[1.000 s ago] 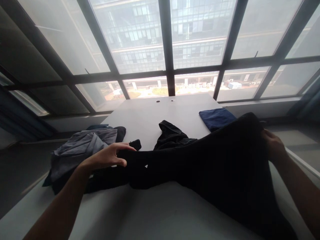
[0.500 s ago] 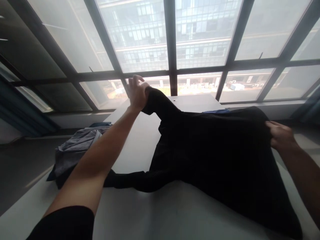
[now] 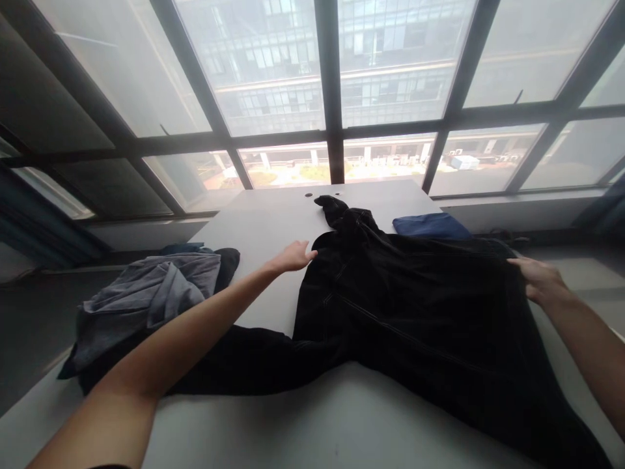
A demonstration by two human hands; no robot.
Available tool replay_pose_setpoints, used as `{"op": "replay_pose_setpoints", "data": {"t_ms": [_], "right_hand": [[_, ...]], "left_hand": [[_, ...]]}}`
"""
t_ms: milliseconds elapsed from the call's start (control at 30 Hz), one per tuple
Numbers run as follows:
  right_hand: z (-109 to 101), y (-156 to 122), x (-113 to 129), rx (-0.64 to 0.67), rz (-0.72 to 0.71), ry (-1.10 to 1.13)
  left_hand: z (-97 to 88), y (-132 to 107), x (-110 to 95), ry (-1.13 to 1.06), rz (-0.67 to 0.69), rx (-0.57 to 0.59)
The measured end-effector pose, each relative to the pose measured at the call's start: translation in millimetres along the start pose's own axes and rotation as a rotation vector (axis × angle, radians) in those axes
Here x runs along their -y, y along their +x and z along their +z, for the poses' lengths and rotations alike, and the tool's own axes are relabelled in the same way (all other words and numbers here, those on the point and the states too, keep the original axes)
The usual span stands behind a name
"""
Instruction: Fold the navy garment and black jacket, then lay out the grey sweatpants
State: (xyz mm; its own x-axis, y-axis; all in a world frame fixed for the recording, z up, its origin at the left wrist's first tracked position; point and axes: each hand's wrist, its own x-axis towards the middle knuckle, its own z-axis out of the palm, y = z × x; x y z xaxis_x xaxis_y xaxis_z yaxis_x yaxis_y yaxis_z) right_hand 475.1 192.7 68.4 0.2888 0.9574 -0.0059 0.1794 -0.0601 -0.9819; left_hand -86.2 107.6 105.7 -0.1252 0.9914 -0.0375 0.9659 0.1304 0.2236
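Observation:
A large black garment (image 3: 415, 312) lies spread across the white table (image 3: 312, 423), one sleeve trailing to the left front. My left hand (image 3: 293, 255) reaches out flat, fingers stretched, touching the garment's left edge near its collar end. At the garment's right edge, my right hand (image 3: 537, 279) is closed on the black cloth.
A heap of grey and dark clothes (image 3: 146, 293) sits at the table's left edge. A folded blue cloth (image 3: 430, 225) lies at the back right. Tall windows with dark frames (image 3: 332, 130) stand right behind the table.
My left hand carried one end of the black garment up and away toward the window, laid it down on the table, let go and now rests flat at its edge.

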Motion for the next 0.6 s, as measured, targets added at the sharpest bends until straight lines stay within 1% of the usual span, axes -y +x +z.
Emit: {"op": "replay_pose_setpoints", "data": {"t_ms": [33,67,100,133,233,300,367,433,533,600], "right_hand": [[-1,0,-4,-0.013,0.076,0.020],[-2,-1,-8,-0.032,0.140,0.040],[-3,-2,-10,-0.047,0.182,0.052],[-3,-4,-12,-0.051,0.195,0.046],[-2,-10,-11,-0.022,0.196,-0.015],[-1,-14,-10,-0.036,0.167,-0.036],[-2,-18,-8,-0.045,0.133,-0.041],[-5,-23,-6,-0.031,0.134,-0.049],[-10,-32,0,0.034,0.166,-0.059],[-12,-40,5,0.115,0.178,-0.046]], "left_hand": [[10.5,-15,7,-0.023,0.031,0.098],[21.1,-30,13,-0.064,0.059,0.151],[31.5,-43,18,-0.121,0.084,0.168],[41.4,-56,22,-0.189,0.099,0.181],[65.2,-85,29,-0.344,0.050,0.125],[73.2,-99,30,-0.434,0.022,0.108],[74.3,-110,32,-0.522,0.035,0.142],[70.1,-119,37,-0.536,0.094,0.152],[59.8,-130,50,-0.396,0.180,0.085],[54.3,-134,58,-0.289,0.191,0.095]]}}
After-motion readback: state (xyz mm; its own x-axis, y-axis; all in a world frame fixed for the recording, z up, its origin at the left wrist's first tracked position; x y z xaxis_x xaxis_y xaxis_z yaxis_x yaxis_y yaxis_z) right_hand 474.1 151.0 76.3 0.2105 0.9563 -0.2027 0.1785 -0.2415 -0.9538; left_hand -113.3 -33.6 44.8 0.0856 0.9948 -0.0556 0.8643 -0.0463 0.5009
